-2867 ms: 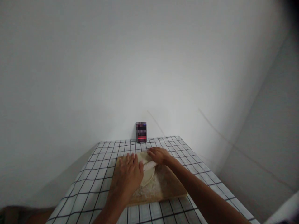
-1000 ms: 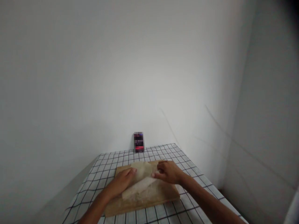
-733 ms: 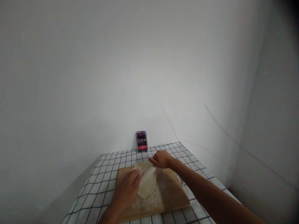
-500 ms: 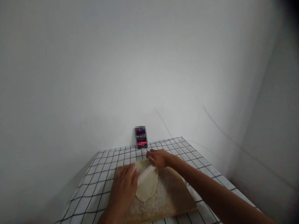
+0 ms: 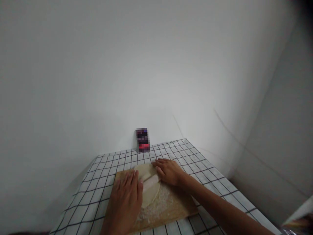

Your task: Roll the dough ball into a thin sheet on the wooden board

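Note:
A pale, flour-dusted rolling pin [image 5: 151, 183] lies at a slant across a flattened sheet of dough [image 5: 149, 197]. My left hand [image 5: 127, 192] rests over the pin's near-left end, its fingers stretched out and the thumb alongside. Over the far-right end lies my right hand [image 5: 169, 170], palm down with fingers extended forward. Both ends of the pin are hidden beneath the hands. Under the dough is a wooden board [image 5: 174, 205] with loose flour scattered on its front part.
The board sits on a table with a white, black-checked cloth [image 5: 97, 178]. A dark, pixelated upright object [image 5: 142, 140] stands at the back edge against the white wall [image 5: 156, 75]. A blurred, partly cut-off item [image 5: 299, 223] shows at the lower right corner.
My right hand's curled fingers have straightened out over the pin. The pin has rolled nearer to me over the dough. The whole view has shifted slightly.

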`<state>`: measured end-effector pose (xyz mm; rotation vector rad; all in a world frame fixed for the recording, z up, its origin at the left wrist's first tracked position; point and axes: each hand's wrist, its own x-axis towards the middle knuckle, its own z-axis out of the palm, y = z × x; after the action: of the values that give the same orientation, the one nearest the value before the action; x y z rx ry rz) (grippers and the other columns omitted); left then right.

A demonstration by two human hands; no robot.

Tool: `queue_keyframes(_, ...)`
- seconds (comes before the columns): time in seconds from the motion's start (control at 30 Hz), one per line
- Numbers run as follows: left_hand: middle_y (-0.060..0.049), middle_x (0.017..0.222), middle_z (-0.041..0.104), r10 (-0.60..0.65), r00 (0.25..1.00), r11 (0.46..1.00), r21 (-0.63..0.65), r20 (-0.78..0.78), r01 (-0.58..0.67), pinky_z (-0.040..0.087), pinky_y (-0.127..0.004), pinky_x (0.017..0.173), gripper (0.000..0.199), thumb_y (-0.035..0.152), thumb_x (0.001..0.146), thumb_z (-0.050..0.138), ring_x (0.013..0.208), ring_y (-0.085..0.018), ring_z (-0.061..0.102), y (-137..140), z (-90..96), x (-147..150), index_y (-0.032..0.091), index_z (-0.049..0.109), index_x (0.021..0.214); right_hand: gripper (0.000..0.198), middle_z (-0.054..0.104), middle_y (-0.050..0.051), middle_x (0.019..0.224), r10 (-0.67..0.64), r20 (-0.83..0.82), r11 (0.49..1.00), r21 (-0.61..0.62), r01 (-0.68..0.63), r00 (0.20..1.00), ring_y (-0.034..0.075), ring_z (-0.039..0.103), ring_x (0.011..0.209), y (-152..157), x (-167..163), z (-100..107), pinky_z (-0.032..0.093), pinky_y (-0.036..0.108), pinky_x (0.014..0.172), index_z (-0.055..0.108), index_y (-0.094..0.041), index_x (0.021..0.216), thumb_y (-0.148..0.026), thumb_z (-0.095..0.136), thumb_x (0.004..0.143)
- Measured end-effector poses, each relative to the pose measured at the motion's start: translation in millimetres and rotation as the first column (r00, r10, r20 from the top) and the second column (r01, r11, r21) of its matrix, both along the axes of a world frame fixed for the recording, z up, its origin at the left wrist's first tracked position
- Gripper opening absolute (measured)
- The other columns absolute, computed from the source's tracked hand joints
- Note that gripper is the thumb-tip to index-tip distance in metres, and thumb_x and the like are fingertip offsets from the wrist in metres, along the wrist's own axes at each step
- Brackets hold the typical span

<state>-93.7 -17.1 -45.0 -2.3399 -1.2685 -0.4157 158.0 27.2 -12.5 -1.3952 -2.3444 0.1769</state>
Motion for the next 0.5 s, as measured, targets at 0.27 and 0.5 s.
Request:
queue_keyframes(0.27,-0.008,0.158,0.05,-0.039,0.996,0.995,-0.084,0.074,0.045,0.043,-0.059,0.118,0.048,0.035,0.103,0.038,0.148,-0.033,0.044,-15.6,0.6,2.0,0.024,0.056,0.147,0.051,0.049,0.012,0.158,-0.006,-0.083,1.0,0.003,0.006,0.996,0.025,0.04,0.151,-37.7,10.8,-9.8,0.035,0.044,0.122,0.056,-0.018,0.149,-0.036,0.032,0.107)
queue_keyframes(0.5,-0.018,0.144,0.063,0.112,0.989,0.99,-0.101,0.091,-0.103,0.043,-0.062,0.114,0.048,0.034,0.105,0.035,0.138,-0.036,0.055,27.4,15.3,11.6,0.013,0.063,0.138,0.047,0.069,0.009,0.139,-0.008,0.046,0.999,-0.043,0.01,0.999,0.026,0.063,0.128,24.3,-5.5,0.6,0.046,0.044,0.109,0.07,-0.023,0.13,-0.034,0.031,0.106)
